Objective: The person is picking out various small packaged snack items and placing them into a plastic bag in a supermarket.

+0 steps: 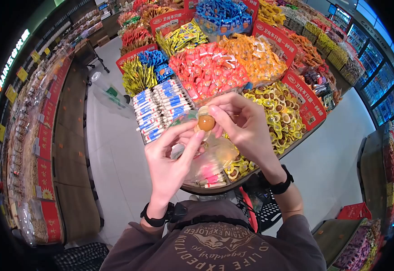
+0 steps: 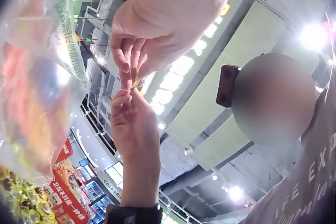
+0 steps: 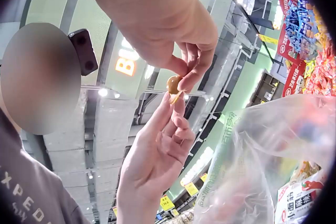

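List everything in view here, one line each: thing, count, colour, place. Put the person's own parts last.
wrapped snack: one, amber-brown in clear wrap, pinched between both hands
plastic bag: one, clear, part-filled, hanging below the left hand
display stand: one, red-signed, ahead, heaped with sweets
red sweets: many, stand's middle
orange sweets: many, right of the red
blue-white sticks: many, stand's near left
yellow packs: many, stand's near right
red basket: one, floor, lower right
wristbands: two, black, one per wrist
left hand: fingertip grip on the snack
right hand: fingertip grip on the snack
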{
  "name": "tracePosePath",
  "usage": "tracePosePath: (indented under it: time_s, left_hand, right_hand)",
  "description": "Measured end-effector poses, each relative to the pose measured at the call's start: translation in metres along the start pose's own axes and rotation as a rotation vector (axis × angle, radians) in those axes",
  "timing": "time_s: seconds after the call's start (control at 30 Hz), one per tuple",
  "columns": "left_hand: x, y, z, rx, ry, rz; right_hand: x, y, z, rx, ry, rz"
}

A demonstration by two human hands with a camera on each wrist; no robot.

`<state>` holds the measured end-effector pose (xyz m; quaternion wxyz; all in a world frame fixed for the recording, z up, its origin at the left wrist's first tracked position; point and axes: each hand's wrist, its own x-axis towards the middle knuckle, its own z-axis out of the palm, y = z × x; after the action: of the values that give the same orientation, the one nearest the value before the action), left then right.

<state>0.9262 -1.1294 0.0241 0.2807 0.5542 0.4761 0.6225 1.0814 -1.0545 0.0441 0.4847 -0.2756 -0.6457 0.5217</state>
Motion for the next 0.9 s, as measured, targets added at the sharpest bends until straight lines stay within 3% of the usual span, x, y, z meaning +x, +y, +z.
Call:
tracePosePath:
  time_s: [0.03,0.17,0.43,0.53,0.63,0.7,0.73,0.8,0.83,0.9]
  left_hand:
    - [0.001,0.0,0.0,-0.12,0.018,-0.066]
    - [0.004,-0.007,-0.007,-0.223,-0.005,-0.065]
    - [0.014,-0.006,-0.01,-0.145,0.144,0.035]
    - [0.015,-0.006,-0.011,-0.176,0.156,0.009]
    - [0.013,-0.009,-0.005,-0.172,0.202,0.081]
    - [0.009,-0.011,-0.003,-0.065,0.197,0.145]
    - [0.008,-0.011,-0.006,-0.077,0.149,0.124]
    - [0.009,-0.014,-0.006,-0.094,0.127,0.139]
    - [0.009,-0.015,-0.007,-0.11,0.105,0.154]
    - [0.009,-0.014,-0.007,-0.189,0.105,0.101]
  right_hand:
    - [0.0,0.0,0.0,-0.001,-0.001,-0.004]
    - [0.002,0.0,0.002,0.039,-0.044,-0.014]
    - [0.0,-0.002,0.008,0.123,-0.2,0.062]
    - [0.0,0.003,0.014,0.138,-0.151,0.073]
    - [-0.002,0.009,0.021,0.125,-0.002,-0.029]
    - [-0.003,0.014,0.023,-0.166,0.161,-0.249]
    - [-0.005,0.014,0.022,-0.167,0.162,-0.248]
    - [-0.007,0.014,0.02,-0.659,0.224,-0.582]
    - [-0.004,0.017,0.02,-0.659,0.224,-0.582]
    - [0.006,0.028,0.02,-0.681,0.202,-0.962]
